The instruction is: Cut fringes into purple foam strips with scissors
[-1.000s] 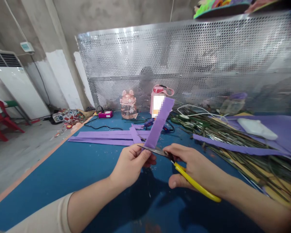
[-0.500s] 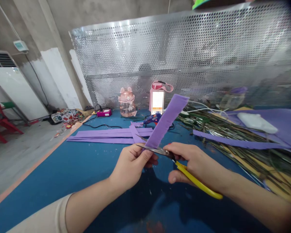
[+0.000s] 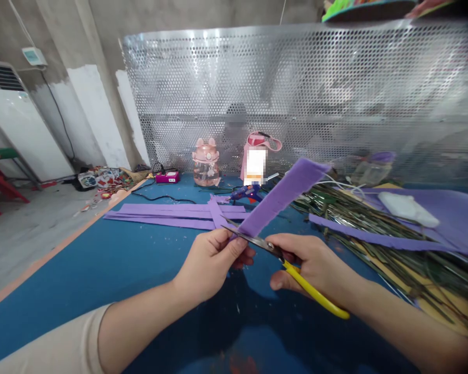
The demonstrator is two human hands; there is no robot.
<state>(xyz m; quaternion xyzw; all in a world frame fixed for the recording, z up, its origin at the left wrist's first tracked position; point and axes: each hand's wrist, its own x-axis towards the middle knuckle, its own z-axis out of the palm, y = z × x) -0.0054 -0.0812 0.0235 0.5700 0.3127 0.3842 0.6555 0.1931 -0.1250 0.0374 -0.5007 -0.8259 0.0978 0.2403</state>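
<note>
Between thumb and fingers, my left hand [image 3: 214, 259] pinches the lower end of a purple strip [image 3: 284, 195] that looks like felt or crepe paper. The strip slants up to the right, and fine cuts show along its lower edge. My right hand [image 3: 315, 265] grips scissors [image 3: 315, 292] with yellow handles. Their slightly parted blades lie at the strip's base, right beside my left thumb. Part of the handles is hidden by my right fingers. More purple strips [image 3: 159, 214] lie flat on the blue table [image 3: 140, 270] behind my left hand.
A blue glue gun [image 3: 244, 193] lies behind the strips, near two pink bottles, one of them clear [image 3: 206, 163]. Green stems [image 3: 374, 228], a purple strip [image 3: 374, 236] and a white packet [image 3: 407, 208] lie at right. A magenta power block [image 3: 167, 177] sits at back left. A perforated metal panel [image 3: 203, 78] stands behind.
The strip's free end has tilted further down to the right. The blades have shifted slightly along its base. Both hands stay almost in place, and the view has shifted a little.
</note>
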